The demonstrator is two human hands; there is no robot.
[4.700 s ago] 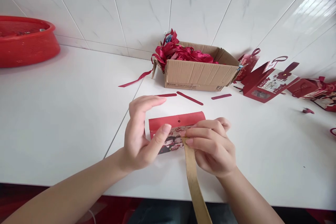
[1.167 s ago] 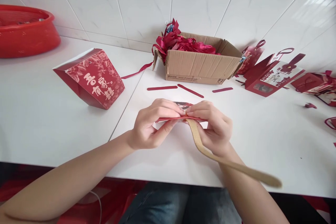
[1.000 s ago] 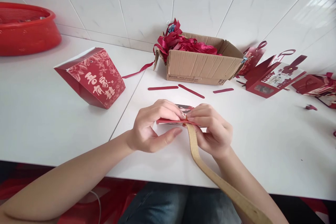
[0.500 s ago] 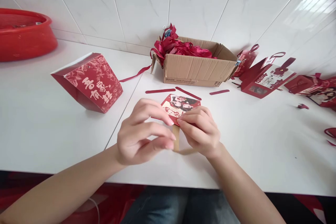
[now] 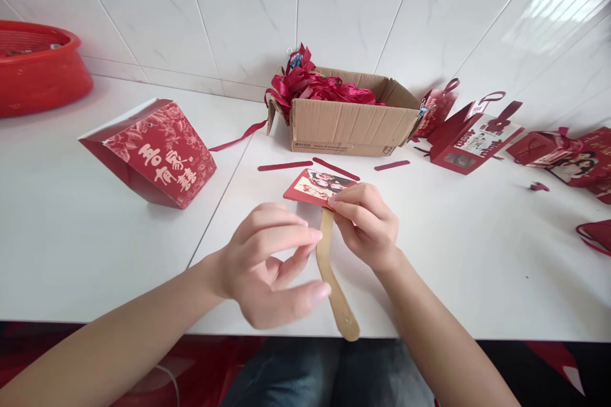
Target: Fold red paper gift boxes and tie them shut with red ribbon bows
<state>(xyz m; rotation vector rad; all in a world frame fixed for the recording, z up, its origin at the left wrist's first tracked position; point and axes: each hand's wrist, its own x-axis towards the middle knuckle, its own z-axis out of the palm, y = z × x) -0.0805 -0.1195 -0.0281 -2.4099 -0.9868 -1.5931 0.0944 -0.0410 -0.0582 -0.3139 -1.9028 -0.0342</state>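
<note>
My right hand (image 5: 367, 226) pinches the near edge of a flat red printed card (image 5: 316, 186), a folded box blank with a picture on it. A tan paper strip (image 5: 334, 286) hangs from that edge toward me, over the table's front. My left hand (image 5: 270, 264) hovers just left of the strip, fingers loosely curled and apart, holding nothing. Both hands are above the white table (image 5: 477, 267).
A folded red gift box (image 5: 153, 156) with gold characters lies to the left. Behind stands a cardboard box (image 5: 351, 124) full of red ribbons (image 5: 310, 82), with red strips (image 5: 285, 166) before it. Finished red boxes (image 5: 470, 140) sit at right; a red basin (image 5: 33, 67) far left.
My left hand let go of the card and drew back toward me. The right hand tilted the card up and flat again, and the tan strip swung from the right to straight down.
</note>
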